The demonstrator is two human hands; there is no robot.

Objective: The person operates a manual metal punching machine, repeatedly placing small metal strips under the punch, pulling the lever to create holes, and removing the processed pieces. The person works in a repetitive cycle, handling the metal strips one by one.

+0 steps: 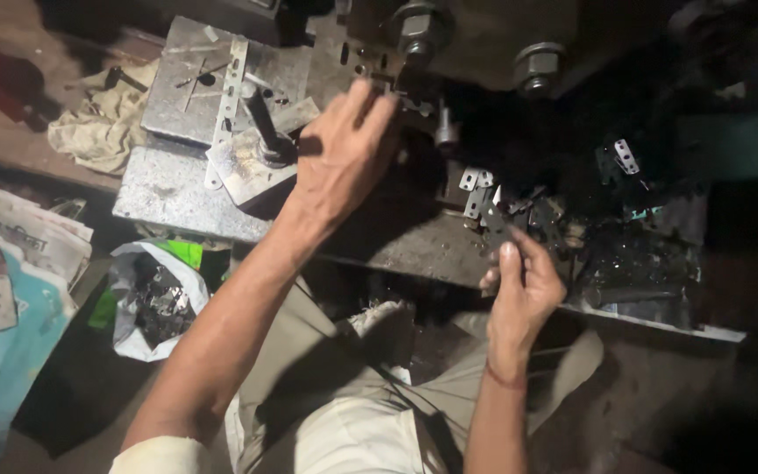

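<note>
I see the right hand (524, 290) pinching a small dark metal piece (495, 226) between thumb and forefinger, the grip narrow and closed on it. Just beyond the fingertips lies a heap of stamped metal parts (563, 219) on the press bed (414, 246). The left hand (344, 154) reaches up to the press tooling (414, 83), fingers extended; I cannot tell whether it grips anything. Left of that hand stands a steel plate (177, 88) with a perforated strip (228, 101). Below it sits a bag of parts (155, 298).
</note>
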